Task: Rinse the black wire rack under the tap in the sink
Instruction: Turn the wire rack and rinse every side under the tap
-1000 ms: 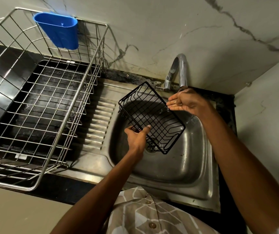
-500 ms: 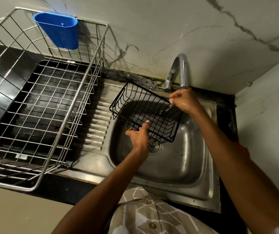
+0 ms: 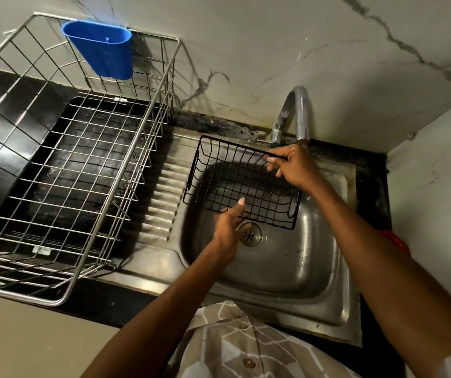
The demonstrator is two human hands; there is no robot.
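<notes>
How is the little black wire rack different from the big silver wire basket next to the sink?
The black wire rack is dark and small; the silver wire basket is shiny and far larger. The rack is held over the sink, left hand at its near edge, right hand at its far rim; the basket rests on the counter with a blue cup on its back rim. Both are open wire grids.

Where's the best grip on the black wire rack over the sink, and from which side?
Grip the black wire rack by its top rim wire, one long side each. The left hand pinches the near rim from below, and the right hand takes the far rim from above, under the curved steel tap. The rim looks thickest; the open mesh lets fingers hook through.
</notes>
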